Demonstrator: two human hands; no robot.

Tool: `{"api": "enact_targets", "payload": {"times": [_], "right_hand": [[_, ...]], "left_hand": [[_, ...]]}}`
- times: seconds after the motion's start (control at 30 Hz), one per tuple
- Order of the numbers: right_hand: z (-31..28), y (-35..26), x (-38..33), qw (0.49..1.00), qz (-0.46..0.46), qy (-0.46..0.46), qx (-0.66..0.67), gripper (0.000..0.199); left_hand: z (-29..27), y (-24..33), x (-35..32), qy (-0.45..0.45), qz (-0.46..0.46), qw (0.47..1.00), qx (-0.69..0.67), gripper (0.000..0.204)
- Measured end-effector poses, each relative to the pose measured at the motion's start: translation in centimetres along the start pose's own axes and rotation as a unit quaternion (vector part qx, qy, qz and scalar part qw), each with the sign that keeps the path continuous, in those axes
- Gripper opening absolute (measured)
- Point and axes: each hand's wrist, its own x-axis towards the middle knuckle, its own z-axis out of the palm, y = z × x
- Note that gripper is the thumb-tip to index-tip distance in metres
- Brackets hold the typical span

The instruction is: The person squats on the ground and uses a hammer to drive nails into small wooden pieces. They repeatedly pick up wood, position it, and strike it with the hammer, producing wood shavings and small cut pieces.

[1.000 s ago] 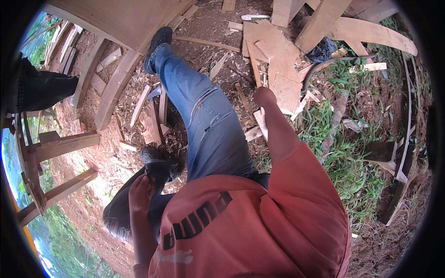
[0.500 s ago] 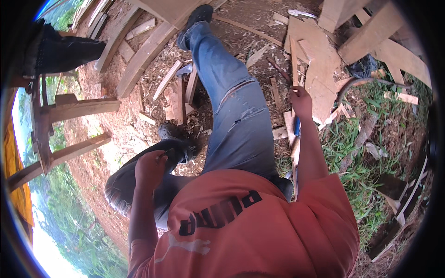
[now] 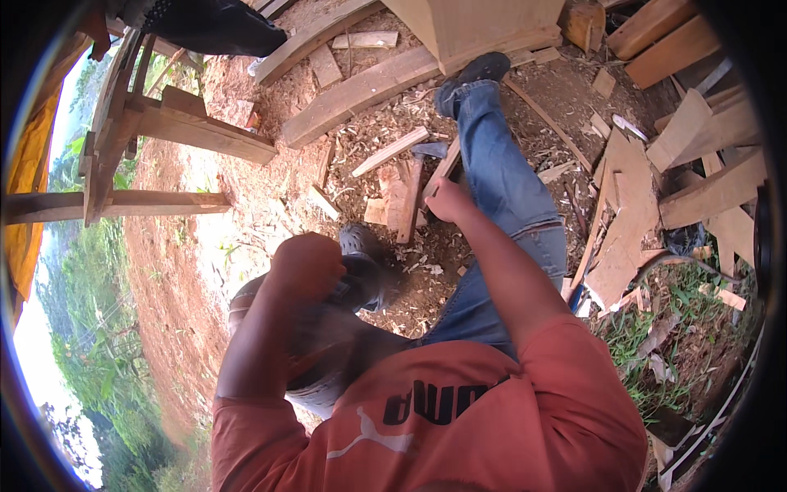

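Observation:
My right hand (image 3: 449,201) reaches forward past my right leg. Its fingers are curled at the near end of a short wooden strip (image 3: 443,168); what is in them, if anything, is hidden. Just left of it lies a hatchet (image 3: 411,193), its metal head at the far end, beside flat wood offcuts (image 3: 388,190). Another pale wooden stick (image 3: 390,151) rests on the chips beyond. Above my bent left leg, my left hand (image 3: 307,264) is curled in and somewhat blurred by motion; its contents do not show.
A thick curved beam (image 3: 361,94) and a large wooden block (image 3: 475,29) lie ahead. At left stands a timber frame (image 3: 197,131), with someone's dark-clad leg (image 3: 213,29) near it. Boards (image 3: 627,213) and planks (image 3: 721,176) are piled at right, beside grass.
My right hand has moved from the boards at right, across my leg, to the wooden strip by the hatchet. My left hand has risen, and the view has turned leftward.

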Motion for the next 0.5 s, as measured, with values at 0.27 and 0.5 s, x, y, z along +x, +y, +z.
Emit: {"api": "enact_targets", "payload": {"times": [0.27,0.5], "right_hand": [[10.4,6.3,8.2,0.927,0.190,0.157,0.281,0.077],[9.8,7.0,5.4,0.910,0.196,0.180,0.317,0.052]], "left_hand": [[1.6,-1.7,-3.3,-0.027,0.230,0.972,0.034,0.014],[1.7,-2.7,-4.9,0.026,0.215,0.976,-0.023,0.005]]}}
